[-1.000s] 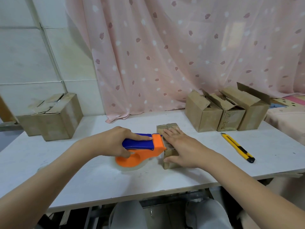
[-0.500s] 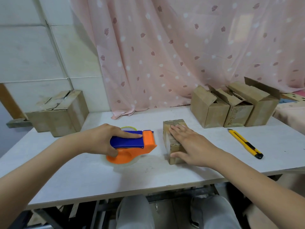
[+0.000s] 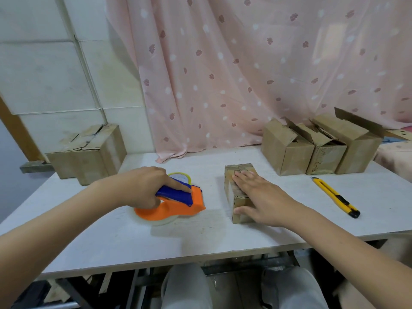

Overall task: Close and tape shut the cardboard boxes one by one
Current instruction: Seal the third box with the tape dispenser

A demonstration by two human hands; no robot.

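A small cardboard box (image 3: 238, 176) stands closed on the white table (image 3: 200, 237), near its middle. My right hand (image 3: 258, 197) lies flat on the box's top with straight fingers, thumb down the near side. To the left, my left hand (image 3: 142, 186) grips the blue handle of an orange tape dispenser (image 3: 178, 204), index finger stretched along the handle. The dispenser rests on the table, a hand's width left of the box, its toothed end facing the box.
Three cardboard boxes (image 3: 321, 150) with raised flaps stand in a row at the back right. Two taped boxes (image 3: 89, 152) sit at the back left corner. A yellow utility knife (image 3: 334, 195) lies on the right. A pink curtain (image 3: 245, 63) hangs behind.
My left hand has pulled the tape dispenser leftwards, away from the box it touched a second ago, and set it on the table. My right hand stays on the box.
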